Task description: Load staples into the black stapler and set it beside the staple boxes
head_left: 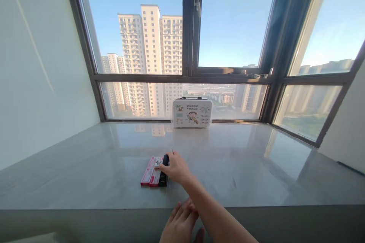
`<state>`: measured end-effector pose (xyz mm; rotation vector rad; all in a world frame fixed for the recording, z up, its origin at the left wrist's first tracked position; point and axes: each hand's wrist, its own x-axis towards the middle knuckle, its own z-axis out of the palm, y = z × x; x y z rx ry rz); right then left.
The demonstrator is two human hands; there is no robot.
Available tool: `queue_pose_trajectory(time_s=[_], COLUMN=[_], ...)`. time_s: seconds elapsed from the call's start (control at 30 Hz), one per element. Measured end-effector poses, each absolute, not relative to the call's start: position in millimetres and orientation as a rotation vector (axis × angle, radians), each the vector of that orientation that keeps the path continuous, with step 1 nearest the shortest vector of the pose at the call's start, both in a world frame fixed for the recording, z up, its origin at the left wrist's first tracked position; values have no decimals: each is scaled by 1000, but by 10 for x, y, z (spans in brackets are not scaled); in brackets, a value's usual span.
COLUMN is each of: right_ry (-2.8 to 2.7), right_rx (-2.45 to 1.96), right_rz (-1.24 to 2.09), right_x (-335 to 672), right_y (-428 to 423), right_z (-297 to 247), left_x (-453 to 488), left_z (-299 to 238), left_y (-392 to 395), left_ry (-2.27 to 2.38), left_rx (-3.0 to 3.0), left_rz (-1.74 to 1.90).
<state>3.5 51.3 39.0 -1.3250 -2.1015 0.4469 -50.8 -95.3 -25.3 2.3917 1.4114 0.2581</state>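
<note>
My right hand (177, 168) reaches over the grey sill, with thumb and fingers closed around the upper part of a narrow black box (163, 179). Left of this box, touching or nearly so, lie flat pink-and-white boxes (148, 171) side by side. A small white piece with a dark and green print (157, 163) sits on them by my thumb. Just above my fingertips a thin dark line sticks up, too fine to identify. My left hand (181, 222) lies at the sill's front edge, fingers stretched out, holding nothing visible; my right forearm partly covers it.
A white case (192, 114) with cartoon prints and a dark handle stands upright at the back against the window. The glossy stone sill (234, 167) ends at a front edge near me. Walls flank both sides. A dark strip (350, 168) lies at the right.
</note>
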Motion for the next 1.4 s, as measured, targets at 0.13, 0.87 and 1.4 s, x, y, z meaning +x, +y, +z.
queue_pose_trajectory(time_s=[0.13, 0.87, 1.4], right_ry=[-2209, -549, -1550], right_rx=[-1261, -920, -1399], right_rz=[446, 1038, 965], right_x=[472, 2015, 2032], right_y=[627, 605, -117], right_z=[465, 58, -113], left_x=[-589, -206, -1039], left_z=[-26, -109, -415], left_y=[-877, -51, -309], left_ry=[1562, 1732, 1793], left_rx=[2309, 2436, 2436], left_rz=[688, 527, 1043])
